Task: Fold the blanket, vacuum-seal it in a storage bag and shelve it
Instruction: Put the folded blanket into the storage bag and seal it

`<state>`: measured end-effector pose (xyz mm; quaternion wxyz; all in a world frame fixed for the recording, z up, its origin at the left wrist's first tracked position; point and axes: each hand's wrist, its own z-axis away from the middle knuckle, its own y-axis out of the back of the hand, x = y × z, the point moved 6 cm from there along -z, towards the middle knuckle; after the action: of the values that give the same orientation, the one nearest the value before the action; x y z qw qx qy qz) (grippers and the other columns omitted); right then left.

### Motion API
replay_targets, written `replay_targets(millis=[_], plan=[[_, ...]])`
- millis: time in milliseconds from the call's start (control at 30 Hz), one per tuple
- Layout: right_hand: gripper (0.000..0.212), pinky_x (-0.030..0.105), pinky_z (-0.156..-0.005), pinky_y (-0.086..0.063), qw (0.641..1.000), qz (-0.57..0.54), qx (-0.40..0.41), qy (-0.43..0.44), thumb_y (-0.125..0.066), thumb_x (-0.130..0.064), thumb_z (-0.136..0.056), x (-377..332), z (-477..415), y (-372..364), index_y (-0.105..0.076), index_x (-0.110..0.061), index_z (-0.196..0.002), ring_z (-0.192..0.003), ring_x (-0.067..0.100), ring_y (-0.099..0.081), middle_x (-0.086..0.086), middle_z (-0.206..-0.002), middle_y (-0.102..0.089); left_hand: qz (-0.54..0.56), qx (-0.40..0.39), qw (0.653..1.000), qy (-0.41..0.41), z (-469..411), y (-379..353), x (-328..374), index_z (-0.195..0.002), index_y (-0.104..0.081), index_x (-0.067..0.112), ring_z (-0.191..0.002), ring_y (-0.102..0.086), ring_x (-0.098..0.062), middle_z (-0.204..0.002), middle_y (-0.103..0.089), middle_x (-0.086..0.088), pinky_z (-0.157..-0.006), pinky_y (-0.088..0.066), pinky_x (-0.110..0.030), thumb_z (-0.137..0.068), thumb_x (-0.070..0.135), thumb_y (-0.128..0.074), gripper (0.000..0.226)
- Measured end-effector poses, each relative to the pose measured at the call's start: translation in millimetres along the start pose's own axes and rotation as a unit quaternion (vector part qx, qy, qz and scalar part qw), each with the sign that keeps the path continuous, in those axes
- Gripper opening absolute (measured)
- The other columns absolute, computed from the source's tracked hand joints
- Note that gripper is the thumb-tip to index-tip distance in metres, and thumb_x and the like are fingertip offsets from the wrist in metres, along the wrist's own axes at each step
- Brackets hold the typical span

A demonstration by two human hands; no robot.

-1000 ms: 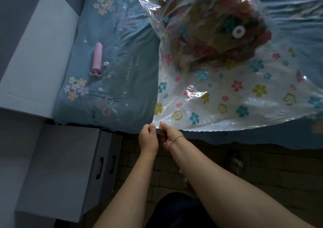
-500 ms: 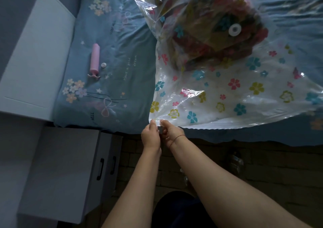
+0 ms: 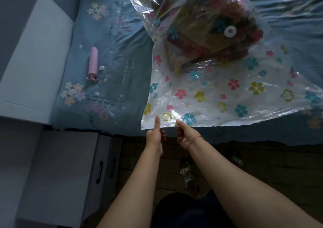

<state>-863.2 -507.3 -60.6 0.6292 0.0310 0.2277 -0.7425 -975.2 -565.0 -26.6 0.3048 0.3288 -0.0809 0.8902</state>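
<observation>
A clear storage bag (image 3: 218, 95) printed with coloured flowers lies on the bed, its open edge at the bed's near side. Inside it sits the folded blanket (image 3: 206, 35), dark red and yellow, under a white round valve (image 3: 230, 31). My left hand (image 3: 155, 133) pinches the bag's near edge close to its left corner, thumb on top. My right hand (image 3: 185, 133) pinches the same edge a little to the right, thumb on the plastic.
A pink hand pump (image 3: 93, 62) and a small white cap (image 3: 101, 68) lie on the blue bedsheet (image 3: 104, 35) left of the bag. A grey box (image 3: 57, 175) with dark handles stands on the floor at lower left. Sandals (image 3: 187, 173) lie on the brick floor.
My hands were close together at the bag's corner. They have parted along the edge, the right one moving to the right, both thumbs now lying on the plastic.
</observation>
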Motion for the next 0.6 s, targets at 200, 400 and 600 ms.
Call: replay_targets(millis=[200,400,600], plan=[[0.012,0.018,-0.041,-0.043,0.999,-0.031,-0.013,0.033,-0.070,-0.017,-0.083,-5,3,-5,-0.064,-0.007,-0.083,-0.046,0.007,-0.058,0.003,-0.064,-0.064,-0.046,-0.028,0.999,-0.009,6,-39,-8,-0.092,-0.063,0.004,-0.082,-0.064,-0.019,-0.087,-0.067,-0.008,-0.067,-0.053,-0.026,-0.090,0.031,-0.067,0.027],[0.017,0.014,-0.033,-0.034,0.999,-0.034,0.021,0.033,-0.072,-0.013,-0.081,-12,-2,2,-0.058,-0.010,-0.073,-0.033,0.001,-0.044,-0.006,-0.045,-0.053,-0.017,-0.013,0.999,-0.030,3,-38,-1,-0.073,-0.062,0.010,-0.073,-0.056,-0.018,-0.071,-0.059,-0.002,-0.073,-0.049,-0.032,-0.090,0.017,-0.067,0.019],[0.023,0.012,-0.032,-0.027,0.997,-0.038,0.051,0.053,-0.067,-0.015,-0.086,-47,-8,42,-0.054,-0.014,-0.067,-0.033,0.000,-0.037,-0.009,-0.039,-0.048,-0.034,0.023,0.998,-0.037,-12,-11,11,-0.068,-0.055,0.012,-0.054,-0.045,-0.011,-0.060,-0.048,0.001,-0.053,-0.039,-0.021,-0.091,0.019,-0.066,0.026]])
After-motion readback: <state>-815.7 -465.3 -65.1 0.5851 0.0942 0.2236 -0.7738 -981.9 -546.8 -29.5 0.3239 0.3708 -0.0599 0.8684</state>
